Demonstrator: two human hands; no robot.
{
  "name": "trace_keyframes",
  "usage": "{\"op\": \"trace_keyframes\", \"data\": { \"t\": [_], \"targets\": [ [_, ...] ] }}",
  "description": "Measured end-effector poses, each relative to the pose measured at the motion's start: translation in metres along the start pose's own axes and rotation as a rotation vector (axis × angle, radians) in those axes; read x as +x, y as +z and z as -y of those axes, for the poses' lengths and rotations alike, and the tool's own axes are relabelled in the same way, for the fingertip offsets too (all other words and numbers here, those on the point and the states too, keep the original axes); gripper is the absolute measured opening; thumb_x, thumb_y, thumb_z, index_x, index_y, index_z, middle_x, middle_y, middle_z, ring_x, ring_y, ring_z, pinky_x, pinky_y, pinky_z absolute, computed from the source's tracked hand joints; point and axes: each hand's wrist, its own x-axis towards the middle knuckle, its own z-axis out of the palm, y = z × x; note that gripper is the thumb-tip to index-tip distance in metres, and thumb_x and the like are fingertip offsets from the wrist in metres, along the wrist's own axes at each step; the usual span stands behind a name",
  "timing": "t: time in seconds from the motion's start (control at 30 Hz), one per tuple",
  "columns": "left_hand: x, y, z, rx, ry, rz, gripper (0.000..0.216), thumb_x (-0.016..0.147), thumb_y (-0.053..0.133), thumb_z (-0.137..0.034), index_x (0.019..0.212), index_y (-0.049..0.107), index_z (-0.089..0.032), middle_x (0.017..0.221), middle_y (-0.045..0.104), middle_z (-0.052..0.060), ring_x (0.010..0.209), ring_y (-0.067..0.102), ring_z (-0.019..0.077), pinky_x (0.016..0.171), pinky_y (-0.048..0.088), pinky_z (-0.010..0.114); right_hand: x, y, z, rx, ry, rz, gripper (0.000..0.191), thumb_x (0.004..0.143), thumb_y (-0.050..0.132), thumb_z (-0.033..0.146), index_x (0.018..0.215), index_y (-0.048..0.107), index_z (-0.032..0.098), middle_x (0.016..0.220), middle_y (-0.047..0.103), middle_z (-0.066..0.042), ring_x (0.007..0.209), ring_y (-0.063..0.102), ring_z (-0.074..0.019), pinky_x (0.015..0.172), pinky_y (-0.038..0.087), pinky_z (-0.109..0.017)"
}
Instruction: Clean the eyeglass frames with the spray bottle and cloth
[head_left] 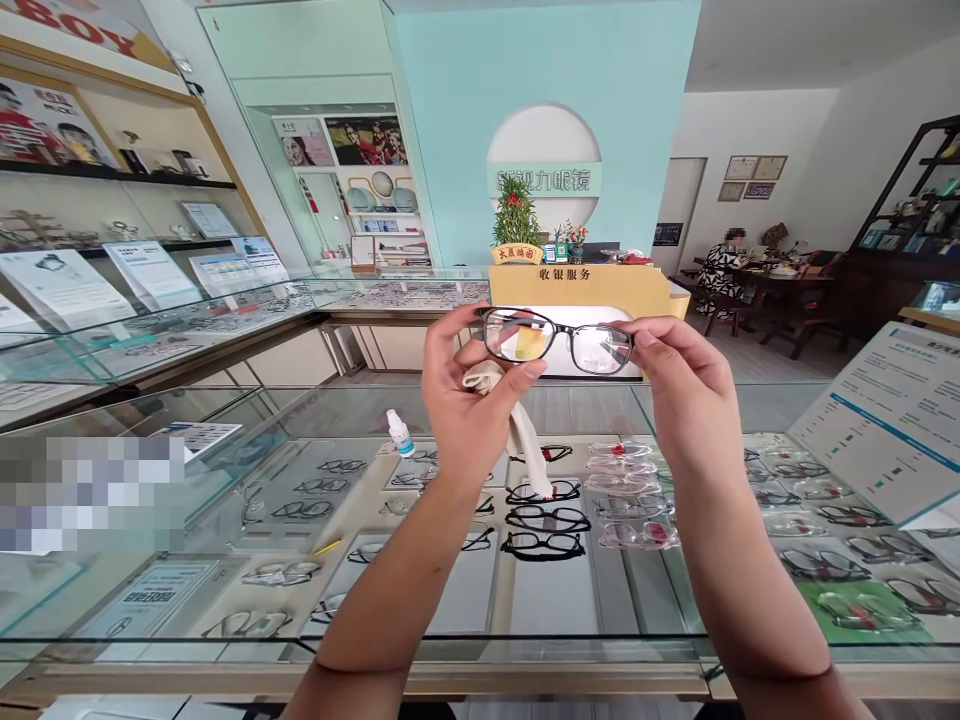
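Observation:
A pair of dark-framed eyeglasses (564,334) is held up level above the glass counter, between both hands. My left hand (469,400) is closed on the left end of the frame and also keeps a cream cleaning cloth (531,452) in its palm, the cloth's tail hanging down. At the other end, my right hand (684,375) pinches the frame by its right corner near the hinge. Below and left of the hands, a small white spray bottle (400,434) with a blue label stands on the counter.
Rows of eyeglasses (544,518) lie inside the glass display counter (420,650). To the right leans a printed sign (892,425). Beyond are a yellow cashier desk (592,285) with a plant (514,215), more display cases on the left, and a seated person (724,275) at a far table.

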Motion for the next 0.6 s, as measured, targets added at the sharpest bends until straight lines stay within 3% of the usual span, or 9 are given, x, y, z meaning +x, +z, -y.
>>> {"op": "trace_keyframes", "data": {
  "t": [0.13, 0.27, 0.37, 0.5, 0.6],
  "targets": [
    [0.006, -0.005, 0.004, -0.102, -0.054, -0.009, 0.075, 0.085, 0.09, -0.071, 0.144, 0.059, -0.035, 0.116, 0.084, 0.008, 0.101, 0.084, 0.0283, 0.083, 0.069, 0.043, 0.001, -0.003, 0.003, 0.081, 0.104, 0.085, 0.012, 0.103, 0.076, 0.039, 0.102, 0.085, 0.031, 0.103, 0.079, 0.0, 0.091, 0.077, -0.0167, 0.087, 0.068, -0.037],
    [0.011, -0.011, 0.003, -0.177, -0.189, 0.004, 0.081, 0.076, 0.097, -0.07, 0.14, 0.064, -0.033, 0.106, 0.082, 0.006, 0.094, 0.081, 0.0274, 0.081, 0.067, 0.042, 0.001, -0.002, 0.007, 0.15, 0.175, 0.124, 0.014, 0.099, 0.083, 0.043, 0.1, 0.084, 0.029, 0.097, 0.079, 0.0, 0.081, 0.077, -0.0145, 0.083, 0.071, -0.034],
    [0.012, -0.01, 0.003, -0.19, -0.275, 0.029, 0.081, 0.077, 0.097, -0.068, 0.142, 0.064, -0.033, 0.105, 0.079, 0.005, 0.085, 0.076, 0.0236, 0.076, 0.063, 0.04, 0.002, 0.001, 0.004, 0.146, 0.149, 0.082, 0.017, 0.096, 0.087, 0.044, 0.099, 0.084, 0.028, 0.089, 0.08, 0.001, 0.076, 0.078, -0.0145, 0.082, 0.073, -0.035],
    [0.009, -0.003, 0.006, -0.16, -0.331, -0.003, 0.079, 0.079, 0.096, -0.066, 0.144, 0.063, -0.033, 0.112, 0.076, 0.005, 0.09, 0.072, 0.0202, 0.08, 0.058, 0.035, 0.003, 0.006, -0.005, 0.072, 0.079, 0.016, 0.02, 0.098, 0.085, 0.045, 0.103, 0.081, 0.026, 0.09, 0.083, -0.001, 0.08, 0.082, -0.0164, 0.082, 0.074, -0.035],
    [0.006, 0.001, 0.002, -0.078, -0.343, -0.12, 0.053, 0.085, 0.094, -0.06, 0.121, 0.072, -0.028, 0.101, 0.071, 0.002, 0.089, 0.066, 0.016, 0.079, 0.053, 0.029, 0.001, 0.013, -0.012, -0.01, -0.039, -0.045, 0.017, 0.104, 0.079, 0.042, 0.107, 0.078, 0.025, 0.094, 0.085, -0.002, 0.086, 0.085, -0.0184, 0.082, 0.073, -0.035]
  ]
}}
